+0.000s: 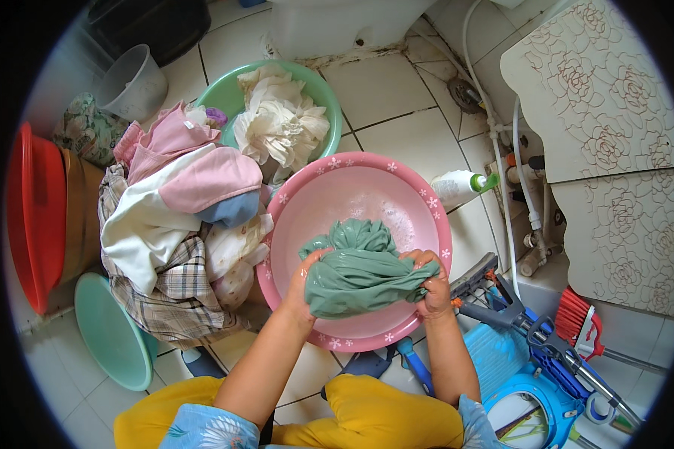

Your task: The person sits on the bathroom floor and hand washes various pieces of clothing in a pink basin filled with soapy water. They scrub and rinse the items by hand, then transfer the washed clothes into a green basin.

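A wet green cloth garment (359,280) is bunched between my two hands over a pink basin (443,224) with white flower prints on its rim. My left hand (303,283) grips the garment's left side, and the fingers are partly hidden by the fabric. At the other end, my right hand (431,286) clutches a twisted fold of it. Part of the garment droops toward the middle of the basin. Soapy water with white foam (396,219) shows beyond it.
Left of the basin rises a pile of clothes (146,230). A green basin (334,120) behind holds white cloth (283,126). A white pump bottle (455,188) lies on the right, near a squeegee mop (517,320) and a red-bristled brush (574,314). A red basin (36,224) leans at far left.
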Action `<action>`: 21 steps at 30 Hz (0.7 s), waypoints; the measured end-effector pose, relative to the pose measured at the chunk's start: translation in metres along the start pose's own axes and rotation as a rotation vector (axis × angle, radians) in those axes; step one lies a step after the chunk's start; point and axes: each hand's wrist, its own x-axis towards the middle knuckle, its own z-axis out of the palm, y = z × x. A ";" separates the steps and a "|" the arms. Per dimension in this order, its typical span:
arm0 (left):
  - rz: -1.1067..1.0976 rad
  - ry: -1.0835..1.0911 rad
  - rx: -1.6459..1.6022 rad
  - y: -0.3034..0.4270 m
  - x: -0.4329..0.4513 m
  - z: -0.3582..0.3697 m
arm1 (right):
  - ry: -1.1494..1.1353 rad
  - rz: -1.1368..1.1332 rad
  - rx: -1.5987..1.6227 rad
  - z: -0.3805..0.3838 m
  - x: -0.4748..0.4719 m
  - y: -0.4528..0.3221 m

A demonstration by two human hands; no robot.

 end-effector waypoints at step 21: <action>0.347 0.107 0.634 -0.058 0.013 0.003 | 0.144 -0.147 -0.418 0.079 0.000 -0.011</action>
